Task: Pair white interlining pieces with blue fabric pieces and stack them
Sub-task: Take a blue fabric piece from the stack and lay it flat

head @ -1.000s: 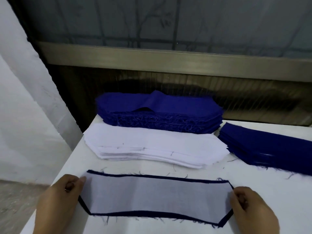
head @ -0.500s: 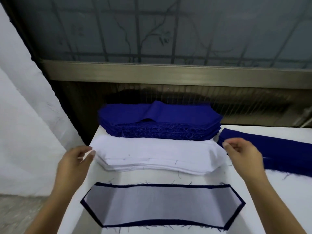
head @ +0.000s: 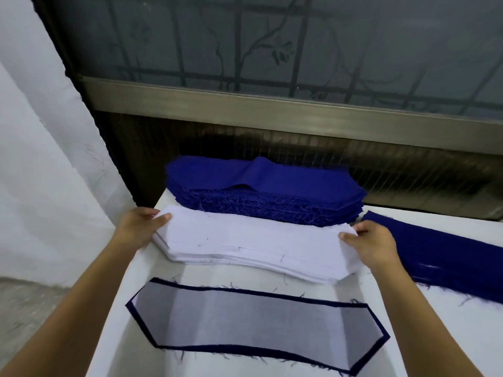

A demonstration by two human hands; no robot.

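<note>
Both hands pinch the ends of the white stack [head: 253, 240]: left hand [head: 136, 229] has thumb on top at the left tip, right hand [head: 373, 246] has curled fingertips at the right tip. Can't tell whether only the top sheet is caught. A second ago both hands held the ends of the finished pair [head: 255, 322]; they have let go and reached forward. That pair lies flat at the near edge of the table [head: 481, 338], white over blue. So one pairing looks done and the next starts. Blue stack [head: 266, 186] sits just behind the white one, a second blue pile [head: 441, 257] to the right.
</note>
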